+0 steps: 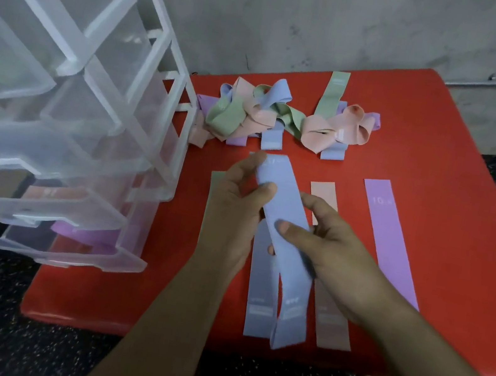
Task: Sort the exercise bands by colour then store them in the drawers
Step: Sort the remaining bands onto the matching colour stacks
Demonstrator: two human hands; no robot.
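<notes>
Your fingers [293, 230] on both the left hand [233, 205] and right hand [336, 260] are pinching one blue band [285, 201], held lengthwise away from you. Straight below, parallel, sits the flat blue band [259, 289] on the worktop [120, 304]; right hand's nearer, so probably just lower it on top.

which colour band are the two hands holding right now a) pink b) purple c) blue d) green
c: the left hand and right hand both pinch the blue band above the red mat.
</notes>
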